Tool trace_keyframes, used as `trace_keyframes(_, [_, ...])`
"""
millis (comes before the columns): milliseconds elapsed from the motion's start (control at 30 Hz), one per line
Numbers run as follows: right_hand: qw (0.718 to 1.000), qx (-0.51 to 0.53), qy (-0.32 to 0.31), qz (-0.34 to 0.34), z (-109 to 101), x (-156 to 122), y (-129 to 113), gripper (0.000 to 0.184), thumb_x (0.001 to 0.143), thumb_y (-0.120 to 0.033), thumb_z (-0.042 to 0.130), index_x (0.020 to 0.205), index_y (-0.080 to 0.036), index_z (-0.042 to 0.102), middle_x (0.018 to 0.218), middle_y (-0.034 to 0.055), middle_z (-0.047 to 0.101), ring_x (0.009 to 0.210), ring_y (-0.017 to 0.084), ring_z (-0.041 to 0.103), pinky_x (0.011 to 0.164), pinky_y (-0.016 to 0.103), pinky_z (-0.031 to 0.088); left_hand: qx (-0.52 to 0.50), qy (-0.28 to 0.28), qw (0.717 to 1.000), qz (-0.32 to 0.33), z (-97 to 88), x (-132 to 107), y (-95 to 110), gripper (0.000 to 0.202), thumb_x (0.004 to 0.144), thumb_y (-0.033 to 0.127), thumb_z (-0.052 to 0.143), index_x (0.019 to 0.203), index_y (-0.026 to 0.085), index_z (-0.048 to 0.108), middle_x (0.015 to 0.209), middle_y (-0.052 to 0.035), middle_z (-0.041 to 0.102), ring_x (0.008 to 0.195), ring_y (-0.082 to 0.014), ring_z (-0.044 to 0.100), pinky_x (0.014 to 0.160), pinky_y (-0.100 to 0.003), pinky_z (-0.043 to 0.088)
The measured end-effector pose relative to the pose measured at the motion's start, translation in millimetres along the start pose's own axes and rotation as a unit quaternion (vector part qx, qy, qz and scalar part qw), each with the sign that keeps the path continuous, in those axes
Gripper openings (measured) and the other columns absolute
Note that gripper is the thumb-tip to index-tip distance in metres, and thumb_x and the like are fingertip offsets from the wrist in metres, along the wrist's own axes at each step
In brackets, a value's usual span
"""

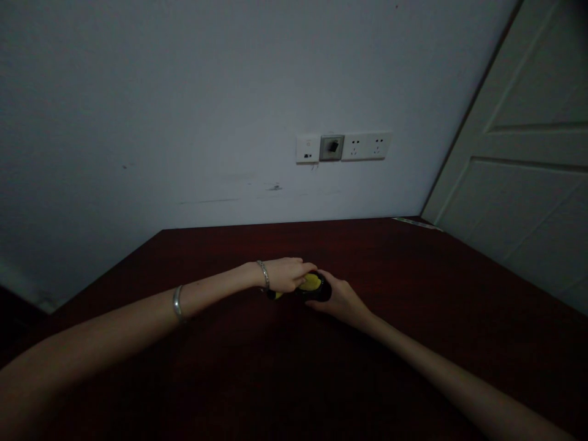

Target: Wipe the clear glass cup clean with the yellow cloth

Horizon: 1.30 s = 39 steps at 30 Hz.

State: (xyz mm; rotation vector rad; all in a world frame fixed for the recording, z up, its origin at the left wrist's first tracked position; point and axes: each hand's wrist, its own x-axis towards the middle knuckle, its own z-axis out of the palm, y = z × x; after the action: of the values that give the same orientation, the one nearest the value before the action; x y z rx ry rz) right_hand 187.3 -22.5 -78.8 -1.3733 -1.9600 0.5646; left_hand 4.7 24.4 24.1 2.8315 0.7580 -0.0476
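Yellow material (310,282) is showing within the rim of a dark container (327,290); whether it is filling or lining it, I cannot tell. From the container's right, the right hand (342,298) is gripping its side, thumb and fingers curving round. From the container's left, the left hand (285,274) is reaching across its top; whether it is pinching anything, I cannot tell. Left of the container, a dark-and-yellow object (274,295) is peeking from beneath that hand. Beyond the container, sockets (366,146) are lining the wall (229,92).
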Motion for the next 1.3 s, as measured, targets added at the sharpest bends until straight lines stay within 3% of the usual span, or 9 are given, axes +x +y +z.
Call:
trace_keyframes(133, [1.000,0.001,0.003,0.004,1,-1,-1,0.075,0.065,-0.043,0.074,0.128,-0.016,0.045,0.111,0.0139,0.066,0.100,0.030,0.064,0.082,0.041,0.051,-0.120,0.015,0.991,-0.055,8.7,6,-1,0.051,0.082,0.019,0.048,0.131,0.011,0.035,0.081,-0.0075,0.066,0.070,-0.0201,0.061,0.065,-0.029,0.044])
trace_keyframes(300, [1.000,0.011,0.000,0.000,1,-1,-1,0.067,0.065,-0.042,0.074,0.124,-0.021,0.050,0.110,0.0095,0.067,0.098,0.028,0.065,0.082,0.039,0.051,-0.196,0.023,0.978,-0.070,6.8,10,-7,0.053,0.082,0.021,0.049,0.131,0.014,0.030,0.072,-0.0010,0.063,0.056,-0.0134,0.054,0.054,-0.024,0.040])
trace_keyframes(433, [1.000,0.017,0.003,0.005,1,1,1,0.072,0.062,-0.045,0.075,0.125,-0.019,0.050,0.114,0.0116,0.065,0.103,0.030,0.062,0.084,0.042,0.050,-0.370,0.051,0.922,-0.102,-8.5,10,-14,0.057,0.082,0.022,0.052,0.133,0.014,0.029,0.069,0.0006,0.060,0.052,-0.0114,0.051,0.050,-0.022,0.039])
trace_keyframes(633, [0.999,0.039,-0.005,0.016,5,0,2,0.096,0.057,-0.047,0.078,0.138,-0.016,0.038,0.130,0.0179,0.054,0.119,0.033,0.052,0.100,0.048,0.041,-0.472,0.228,0.843,-0.118,-13.9,16,-19,0.054,0.078,0.014,0.056,0.129,0.017,0.038,0.069,0.0010,0.061,0.054,-0.0115,0.055,0.050,-0.021,0.041])
trace_keyframes(833, [0.992,0.112,-0.058,0.009,-10,1,1,0.125,0.051,-0.047,0.082,0.148,-0.012,0.011,0.145,0.0229,0.035,0.131,0.033,0.038,0.107,0.048,0.034,-0.548,0.377,0.742,-0.088,3.1,22,-15,0.054,0.082,0.011,0.052,0.132,0.019,0.032,0.094,-0.0058,0.068,0.080,-0.0166,0.065,0.073,-0.029,0.051])
trace_keyframes(967, [0.976,0.206,-0.060,0.022,-59,14,-13,0.105,0.068,-0.051,0.070,0.148,-0.019,0.010,0.151,0.0200,0.020,0.131,0.030,0.039,0.102,0.046,0.041,-0.577,0.421,0.695,-0.081,14.3,21,-11,0.052,0.081,0.012,0.055,0.129,0.016,0.036,0.100,-0.0099,0.069,0.088,-0.0201,0.067,0.081,-0.035,0.052])
trace_keyframes(1067, [0.957,0.285,-0.047,0.025,-90,29,-32,0.095,0.070,-0.047,0.071,0.146,-0.018,0.021,0.148,0.0188,0.030,0.130,0.029,0.041,0.106,0.047,0.036,-0.590,0.438,0.675,-0.067,15.4,19,-6,0.053,0.080,0.015,0.059,0.129,0.016,0.038,0.102,-0.0111,0.069,0.091,-0.0219,0.067,0.083,-0.037,0.053])
trace_keyframes(1167, [0.943,0.330,-0.043,0.018,-93,44,-51,0.081,0.070,-0.043,0.071,0.139,-0.017,0.036,0.138,0.0173,0.046,0.121,0.028,0.052,0.104,0.047,0.040,-0.594,0.465,0.655,-0.050,10.8,18,0,0.056,0.079,0.019,0.063,0.129,0.016,0.039,0.105,-0.0122,0.069,0.095,-0.0240,0.066,0.084,-0.038,0.053])
trace_keyframes(1300, [0.936,0.352,-0.013,-0.019,-72,57,-64,0.065,0.066,-0.035,0.074,0.125,-0.019,0.051,0.126,0.0124,0.059,0.112,0.026,0.058,0.101,0.045,0.043,-0.595,0.466,0.655,-0.024,7.5,15,11,0.056,0.079,0.020,0.065,0.129,0.016,0.040,0.104,-0.0123,0.069,0.097,-0.0248,0.066,0.083,-0.038,0.054])
